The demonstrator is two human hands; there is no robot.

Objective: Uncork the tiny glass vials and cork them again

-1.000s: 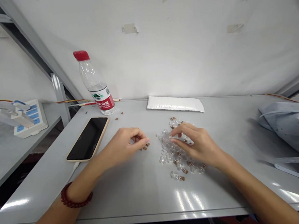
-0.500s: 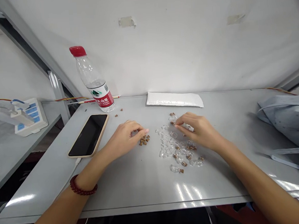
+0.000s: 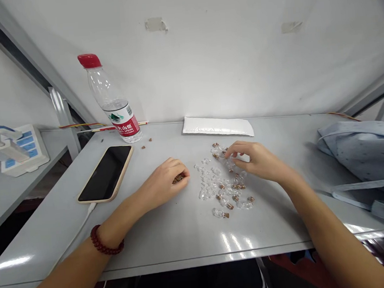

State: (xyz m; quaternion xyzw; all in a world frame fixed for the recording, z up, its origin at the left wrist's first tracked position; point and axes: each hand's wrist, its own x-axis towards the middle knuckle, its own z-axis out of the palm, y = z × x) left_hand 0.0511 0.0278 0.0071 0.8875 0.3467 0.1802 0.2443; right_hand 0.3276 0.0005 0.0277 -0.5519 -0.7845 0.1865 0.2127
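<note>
Left hand (image 3: 160, 184) curled shut on the table (image 3: 172, 244), fingers closed over a few brown corks (image 3: 178, 178) showing at the fingertips. Red bead bracelet (image 3: 105, 241) on that wrist. Phone (image 3: 105, 174) lies just left of this hand; water bottle (image 3: 115, 107) stands beyond it, with loose corks nearby.

Right hand (image 3: 260, 160) reaches left, fingers bent, tips among small corked glass vials (image 3: 222, 181). Whether it grips one: cannot tell. Vials lie scattered between the hands, some corked. White envelope (image 3: 217, 126) beyond right hand; blue cloth (image 3: 361, 149) to its right.
</note>
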